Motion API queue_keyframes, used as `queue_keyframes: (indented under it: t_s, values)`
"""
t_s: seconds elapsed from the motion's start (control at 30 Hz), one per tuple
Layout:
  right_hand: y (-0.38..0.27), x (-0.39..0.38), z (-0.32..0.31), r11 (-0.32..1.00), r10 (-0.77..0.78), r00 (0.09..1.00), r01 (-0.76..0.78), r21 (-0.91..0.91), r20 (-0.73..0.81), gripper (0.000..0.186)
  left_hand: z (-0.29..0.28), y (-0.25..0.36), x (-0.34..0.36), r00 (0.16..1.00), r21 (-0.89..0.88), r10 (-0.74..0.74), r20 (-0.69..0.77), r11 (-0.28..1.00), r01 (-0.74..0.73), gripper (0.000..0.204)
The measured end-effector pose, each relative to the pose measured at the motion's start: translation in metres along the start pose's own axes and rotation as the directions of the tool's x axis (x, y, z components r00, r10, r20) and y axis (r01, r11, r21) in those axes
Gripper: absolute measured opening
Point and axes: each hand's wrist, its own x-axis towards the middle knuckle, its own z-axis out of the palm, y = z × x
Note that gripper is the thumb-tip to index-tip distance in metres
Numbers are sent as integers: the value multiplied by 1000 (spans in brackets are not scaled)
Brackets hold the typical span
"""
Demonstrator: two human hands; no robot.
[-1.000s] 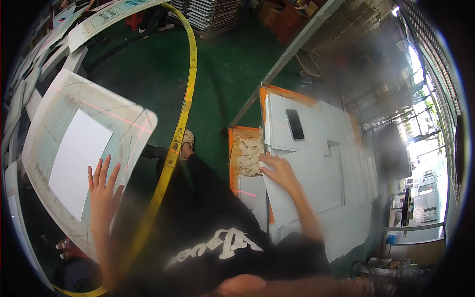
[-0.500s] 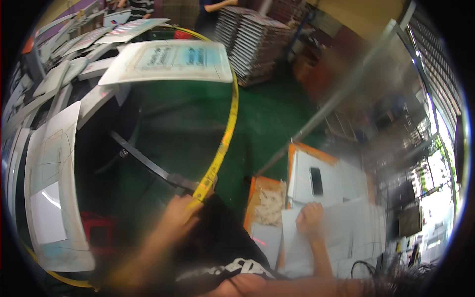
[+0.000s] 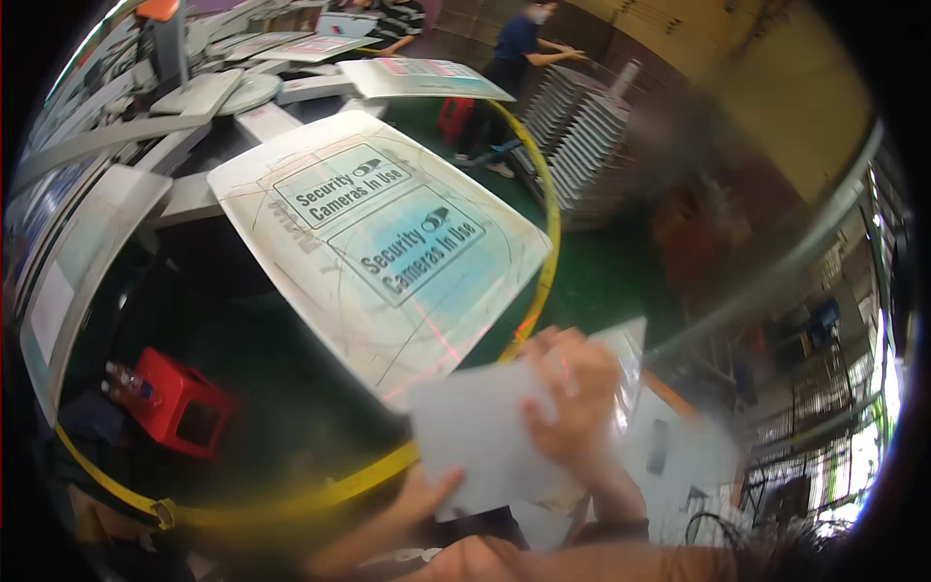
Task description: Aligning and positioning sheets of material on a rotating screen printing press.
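A blank white sheet (image 3: 480, 427) is held up over the yellow curved rail. My right hand (image 3: 577, 403) grips its right side, fingers bent around it and blurred. At the lower left edge, my left hand (image 3: 422, 500) has its thumb on the sheet's face; its other fingers are mostly hidden. A shiny, partly see-through sheet (image 3: 628, 369) sticks out beyond my right hand; whether I hold it too is unclear. Just ahead lies a large off-white flat board (image 3: 291, 179) with black print, a blue tint and red light lines across its near corner.
The yellow rail (image 3: 551, 242) curves around several board-bearing arms. A red stool (image 3: 189, 403) stands at lower left. White sheets (image 3: 689, 485) and a blurred phone (image 3: 659, 446) lie at right. A co-worker (image 3: 519, 44) reaches toward a tall rack (image 3: 582, 136).
My left hand has left the yellow rail and is on the sheet. My right hand has come up from the sheet pile holding the sheet. The printed board appears nearer and turned.
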Motion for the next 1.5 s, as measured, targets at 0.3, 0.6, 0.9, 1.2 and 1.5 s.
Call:
queue_keyframes:
  t_s: [0.3,0.6,0.9,1.2,1.5]
  values:
    - [167,23,93,165,240,629,-777,607,740,53,-88,87,78,864,-145,46,-502,980,-136,55]
    - [174,84,269,-114,145,738,-649,752,659,38,-133,137,133,688,426,518,-509,846,-322,46]
    - [157,98,294,-73,73,628,-771,633,774,36,-107,117,65,694,884,571,-438,415,216,20]
    - [146,96,297,-18,71,583,-810,586,809,38,-102,109,69,681,930,633,-368,233,285,20]
    - [138,98,301,-4,78,600,-798,602,796,35,-101,106,71,650,928,665,-367,216,304,20]
